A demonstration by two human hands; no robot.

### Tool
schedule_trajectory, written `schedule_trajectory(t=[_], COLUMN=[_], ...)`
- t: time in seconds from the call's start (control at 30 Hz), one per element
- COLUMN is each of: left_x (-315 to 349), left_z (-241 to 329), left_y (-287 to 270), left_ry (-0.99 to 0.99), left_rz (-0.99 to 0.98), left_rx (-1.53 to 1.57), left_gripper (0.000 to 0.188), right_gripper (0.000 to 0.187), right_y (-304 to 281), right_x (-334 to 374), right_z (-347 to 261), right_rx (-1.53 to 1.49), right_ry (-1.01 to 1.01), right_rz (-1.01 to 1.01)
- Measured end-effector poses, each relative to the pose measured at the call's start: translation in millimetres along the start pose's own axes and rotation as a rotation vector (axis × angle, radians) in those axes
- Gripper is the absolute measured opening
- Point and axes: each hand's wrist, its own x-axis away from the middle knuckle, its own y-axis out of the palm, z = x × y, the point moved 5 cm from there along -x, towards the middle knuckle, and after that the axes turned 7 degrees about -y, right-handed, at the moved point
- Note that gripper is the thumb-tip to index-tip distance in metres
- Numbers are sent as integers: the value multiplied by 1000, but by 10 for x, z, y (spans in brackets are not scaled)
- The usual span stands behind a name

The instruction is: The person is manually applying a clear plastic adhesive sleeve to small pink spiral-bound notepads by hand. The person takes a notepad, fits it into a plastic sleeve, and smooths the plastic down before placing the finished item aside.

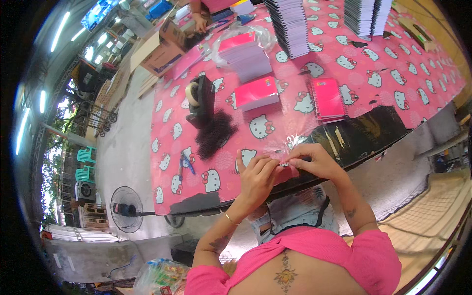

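Bright daylight, vivid colour; glare on ceiling tube lights [60, 30] (left rim); strong fisheye bending, dark corners.

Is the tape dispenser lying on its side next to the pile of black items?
No. The black tape dispenser stands upright on the pink tablecloth, its roll on top, just behind the pile of black items.

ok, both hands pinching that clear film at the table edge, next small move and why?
Probably draw the fingertips apart to open or peel the clear film: the left hand and right hand pinch it at one spot, fingertips nearly touching. What the film wraps is too small to tell.
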Motion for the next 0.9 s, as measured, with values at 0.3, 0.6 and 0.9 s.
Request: schedule_trajectory(t=[0.3,0.6,0.9], left_x=[13,-251,-1402], left_z=[-61,94,-955], left_y=[-28,-314,141], left_ry=[-4,39,100], left_rz=[-7,-143,146], left_rx=[34,158,23], left_gripper=[23,29,25], right_gripper=[15,34,54], right_y=[1,130,-907], right_x=[-199,-86,-155], right_z=[-231,-535,-606], right_rx=[344,464,1219], right_ry=[-225,-308,-256], right_rz=[-179,255,346])
